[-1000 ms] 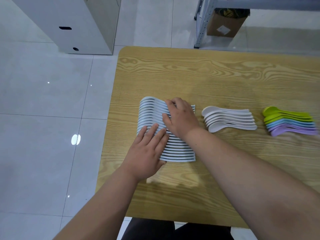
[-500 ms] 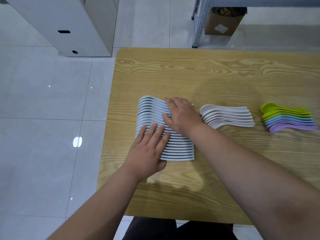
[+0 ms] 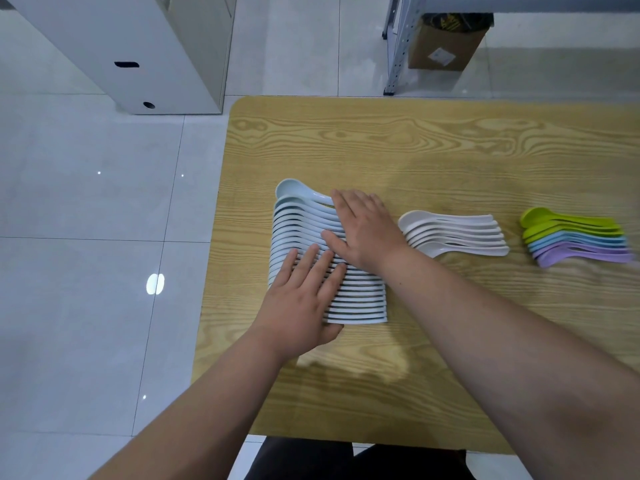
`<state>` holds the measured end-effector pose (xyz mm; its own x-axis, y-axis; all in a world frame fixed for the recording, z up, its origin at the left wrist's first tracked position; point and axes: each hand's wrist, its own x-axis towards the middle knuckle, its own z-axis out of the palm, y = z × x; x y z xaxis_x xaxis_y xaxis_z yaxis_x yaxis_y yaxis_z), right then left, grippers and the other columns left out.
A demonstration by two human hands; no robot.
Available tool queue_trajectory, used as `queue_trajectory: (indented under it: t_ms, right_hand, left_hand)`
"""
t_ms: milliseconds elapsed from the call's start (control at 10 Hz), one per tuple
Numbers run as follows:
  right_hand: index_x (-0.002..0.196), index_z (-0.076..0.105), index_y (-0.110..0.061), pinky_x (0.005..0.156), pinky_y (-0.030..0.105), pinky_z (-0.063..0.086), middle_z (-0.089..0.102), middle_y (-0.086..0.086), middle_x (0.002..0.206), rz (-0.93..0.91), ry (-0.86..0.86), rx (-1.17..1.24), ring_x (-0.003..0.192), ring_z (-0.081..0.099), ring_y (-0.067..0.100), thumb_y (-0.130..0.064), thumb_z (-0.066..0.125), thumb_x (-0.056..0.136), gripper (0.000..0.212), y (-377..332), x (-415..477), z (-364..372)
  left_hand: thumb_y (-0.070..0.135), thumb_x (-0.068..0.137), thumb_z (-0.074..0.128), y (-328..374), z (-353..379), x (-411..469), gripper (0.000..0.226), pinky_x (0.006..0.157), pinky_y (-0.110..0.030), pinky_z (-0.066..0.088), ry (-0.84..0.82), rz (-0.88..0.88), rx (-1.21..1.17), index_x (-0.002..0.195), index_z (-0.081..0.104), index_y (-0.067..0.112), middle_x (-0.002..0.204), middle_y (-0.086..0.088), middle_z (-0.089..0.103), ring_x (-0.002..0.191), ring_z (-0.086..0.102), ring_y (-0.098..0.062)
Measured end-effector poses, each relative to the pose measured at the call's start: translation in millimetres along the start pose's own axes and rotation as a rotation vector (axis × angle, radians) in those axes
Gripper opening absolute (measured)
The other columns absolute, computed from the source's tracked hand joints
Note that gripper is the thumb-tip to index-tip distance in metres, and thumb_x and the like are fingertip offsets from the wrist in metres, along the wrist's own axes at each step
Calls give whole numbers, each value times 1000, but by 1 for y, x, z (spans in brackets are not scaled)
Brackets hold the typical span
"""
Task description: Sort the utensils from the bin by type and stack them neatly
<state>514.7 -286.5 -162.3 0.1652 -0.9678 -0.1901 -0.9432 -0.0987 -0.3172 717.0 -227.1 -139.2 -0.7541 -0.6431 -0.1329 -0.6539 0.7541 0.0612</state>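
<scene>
- left hand flat, fingers straight, pressing near end of pale blue spoon row
- right hand flat too, resting on far handles of that row
- white spoon stack just right of right hand
- colored spoon stack further right, on wooden table

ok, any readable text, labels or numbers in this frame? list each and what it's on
None can be read.
White label on the cardboard box under the shelving: print too small and blurred to read.
Black and yellow item in the box's open top: too blurred to tell if it carries text.
Pale blue spoons, white spoons, coloured spoons, white cabinet: no markings visible.
</scene>
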Motion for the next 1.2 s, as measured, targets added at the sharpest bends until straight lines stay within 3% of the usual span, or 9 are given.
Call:
queue_trajectory:
  t_ms: [400, 800, 1100, 1200]
  right_hand:
    - [159, 20, -9, 124, 48, 6, 22, 10, 165, 31, -26, -11, 153, 16, 28, -68, 15, 89, 92, 1, 0, -3]
    - [155, 31, -7, 122, 50, 18, 31, 19, 160, 75, -73, 28, 149, 24, 36, -62, 12, 90, 88, 1, -3, -17]
    - [140, 54, -2, 115, 52, 36, 56, 19, 140, -3, 66, 105, 136, 46, 39, -48, 39, 96, 65, 16, -44, -41]
    - [140, 54, -8, 118, 36, 30, 55, 9, 141, 157, 161, 281, 137, 42, 25, -34, 54, 98, 50, 25, -90, -70]
  left_hand:
    - [70, 76, 59, 4, 2, 2, 98, 121, -55, 18, -30, 8, -31, 152, 39, 11, 158, -15, 34, 149, 24, -37]
    - [69, 80, 56, 2, -3, 0, 88, 117, -61, 23, -29, -24, -20, 147, 48, 13, 153, -14, 43, 145, 32, -40]
    - [71, 82, 51, 2, -7, 0, 85, 118, -60, 22, -57, -52, -3, 146, 49, 14, 151, -13, 45, 144, 35, -38]
    - [70, 84, 44, 5, -17, -5, 82, 119, -59, 21, -69, -111, -13, 147, 47, 16, 151, -10, 45, 145, 33, -35]
